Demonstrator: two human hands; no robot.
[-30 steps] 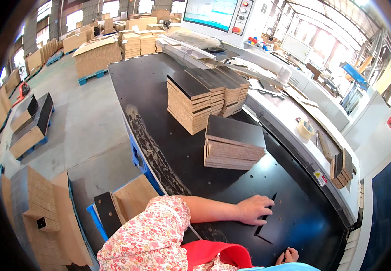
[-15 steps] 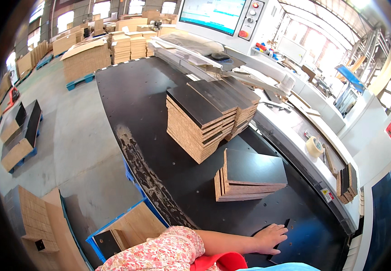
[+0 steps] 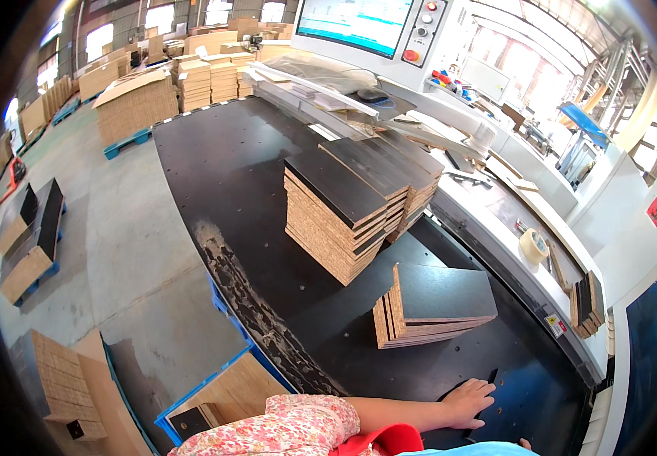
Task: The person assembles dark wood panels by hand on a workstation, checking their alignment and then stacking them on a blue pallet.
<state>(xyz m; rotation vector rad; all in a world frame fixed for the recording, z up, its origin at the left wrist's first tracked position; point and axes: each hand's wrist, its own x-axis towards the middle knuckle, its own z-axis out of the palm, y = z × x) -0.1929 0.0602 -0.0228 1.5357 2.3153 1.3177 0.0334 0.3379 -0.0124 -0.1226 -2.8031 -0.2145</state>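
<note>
My left hand (image 3: 468, 403) comes in from the lower left and lies palm down, fingers stretched, across a thin dark piece (image 3: 492, 375) on the black worktable. The hand covers most of that piece, so its full shape is hidden. Only a fingertip or two of my right hand (image 3: 524, 443) shows at the lower edge. Beyond my left hand sits a small, slightly fanned stack of dark-faced chipboard panels (image 3: 447, 292). Farther back is a taller stack of similar panels (image 3: 336, 182), in several rows side by side.
The black worktable (image 3: 260, 266) has a worn strip (image 3: 245, 304) along its left edge. Tape (image 3: 533, 247) and small boards (image 3: 587, 304) lie on the machine ledge at right. A screen (image 3: 355, 23) stands behind; a blue pallet (image 3: 249, 357) with boards is at lower left.
The view has shifted slightly, so table and stacks appear a little right and lower. Fingertips of my right hand have come into view. My left hand stays on the dark piece.
</note>
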